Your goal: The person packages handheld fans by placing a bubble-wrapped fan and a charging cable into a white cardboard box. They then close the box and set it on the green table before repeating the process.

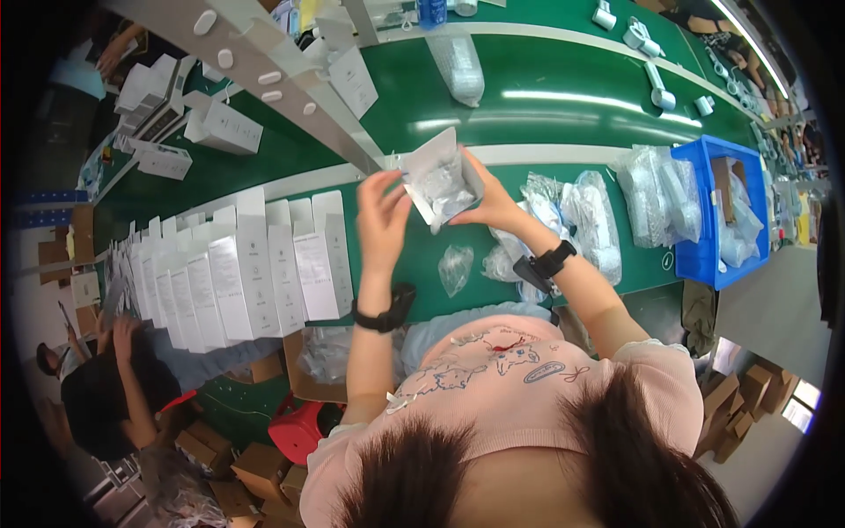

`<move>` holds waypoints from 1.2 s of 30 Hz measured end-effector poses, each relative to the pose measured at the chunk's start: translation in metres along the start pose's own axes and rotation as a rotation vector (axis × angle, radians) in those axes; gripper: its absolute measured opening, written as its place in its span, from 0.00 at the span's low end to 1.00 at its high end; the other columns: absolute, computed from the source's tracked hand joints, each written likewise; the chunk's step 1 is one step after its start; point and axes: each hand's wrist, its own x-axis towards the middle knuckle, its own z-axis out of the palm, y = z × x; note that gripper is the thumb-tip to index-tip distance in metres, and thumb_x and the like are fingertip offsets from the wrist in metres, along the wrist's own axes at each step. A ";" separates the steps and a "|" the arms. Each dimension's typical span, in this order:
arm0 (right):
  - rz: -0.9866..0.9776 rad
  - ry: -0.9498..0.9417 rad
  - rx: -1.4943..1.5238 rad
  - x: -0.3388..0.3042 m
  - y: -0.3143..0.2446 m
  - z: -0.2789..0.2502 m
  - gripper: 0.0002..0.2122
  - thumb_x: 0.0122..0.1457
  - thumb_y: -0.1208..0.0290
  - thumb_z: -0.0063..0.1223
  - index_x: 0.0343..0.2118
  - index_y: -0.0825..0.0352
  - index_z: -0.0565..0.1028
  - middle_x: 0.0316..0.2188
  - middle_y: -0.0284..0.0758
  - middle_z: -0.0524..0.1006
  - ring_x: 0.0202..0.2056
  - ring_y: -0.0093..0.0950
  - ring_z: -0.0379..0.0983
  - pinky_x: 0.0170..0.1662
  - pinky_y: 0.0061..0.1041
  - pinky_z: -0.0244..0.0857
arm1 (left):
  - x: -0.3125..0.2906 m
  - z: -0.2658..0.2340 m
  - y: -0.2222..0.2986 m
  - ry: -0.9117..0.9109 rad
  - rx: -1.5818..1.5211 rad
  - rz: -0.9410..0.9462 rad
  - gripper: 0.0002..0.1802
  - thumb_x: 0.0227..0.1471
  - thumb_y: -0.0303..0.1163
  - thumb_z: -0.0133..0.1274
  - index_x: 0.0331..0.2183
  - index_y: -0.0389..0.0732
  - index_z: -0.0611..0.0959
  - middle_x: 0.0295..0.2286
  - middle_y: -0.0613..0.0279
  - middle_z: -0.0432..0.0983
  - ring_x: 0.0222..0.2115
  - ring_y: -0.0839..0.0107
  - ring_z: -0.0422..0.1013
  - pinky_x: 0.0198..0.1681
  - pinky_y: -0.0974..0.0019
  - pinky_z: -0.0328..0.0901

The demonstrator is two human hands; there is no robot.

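Note:
My right hand point(495, 201) is wrapped around the side of an open white cardboard box point(433, 151), held over the green table with its mouth tipped toward me. Inside the box, something in clear crinkled plastic wrap point(443, 187) shows; its exact kind is hidden. My left hand point(382, 211) is at the box's left edge, fingers bent and apart, by a side flap; I cannot tell whether it touches. Below the box, a small clear plastic bag point(455, 269) lies on the table. Bubble-wrapped items point(591, 220) lie beyond my right wrist.
A tight row of upright white boxes point(251, 273) stands at left. To the right are more bubble-wrapped packs point(645, 198) and a blue crate point(704, 207). A metal post point(304, 97) rises near the box. Another person point(123, 387) works at far left; a red stool point(299, 429) stands below.

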 end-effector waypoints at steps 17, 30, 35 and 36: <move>-0.017 0.643 -0.497 0.179 0.131 -0.112 0.38 0.39 0.70 0.63 0.54 0.68 0.54 0.45 0.39 0.65 0.47 0.32 0.62 0.49 0.27 0.56 | -0.062 -0.040 -0.022 -0.080 1.337 -0.552 0.55 0.27 0.35 0.64 0.55 0.37 0.49 0.54 0.45 0.44 0.54 0.49 0.45 0.48 0.44 0.51; 0.765 -0.151 -0.967 0.237 0.163 0.040 0.39 0.40 0.59 0.58 0.56 0.58 0.51 0.49 0.52 0.60 0.47 0.48 0.60 0.46 0.41 0.60 | -0.069 -0.079 -0.040 0.142 -0.158 -0.686 0.39 0.36 0.28 0.59 0.50 0.36 0.59 0.45 0.51 0.60 0.48 0.61 0.57 0.47 0.61 0.57; 0.704 -0.310 -0.591 0.205 0.150 0.023 0.44 0.38 0.64 0.57 0.58 0.55 0.44 0.53 0.53 0.53 0.53 0.44 0.54 0.49 0.36 0.58 | -0.065 -0.066 0.009 -0.094 0.082 -0.254 0.48 0.32 0.28 0.61 0.53 0.39 0.52 0.49 0.53 0.55 0.48 0.62 0.58 0.51 0.63 0.53; 0.620 -0.323 -0.411 0.186 0.143 0.018 0.43 0.38 0.66 0.55 0.58 0.55 0.44 0.54 0.51 0.52 0.53 0.43 0.53 0.49 0.35 0.58 | -0.064 -0.064 0.013 -0.095 0.074 -0.267 0.48 0.32 0.28 0.61 0.53 0.39 0.52 0.49 0.53 0.55 0.48 0.62 0.58 0.51 0.63 0.53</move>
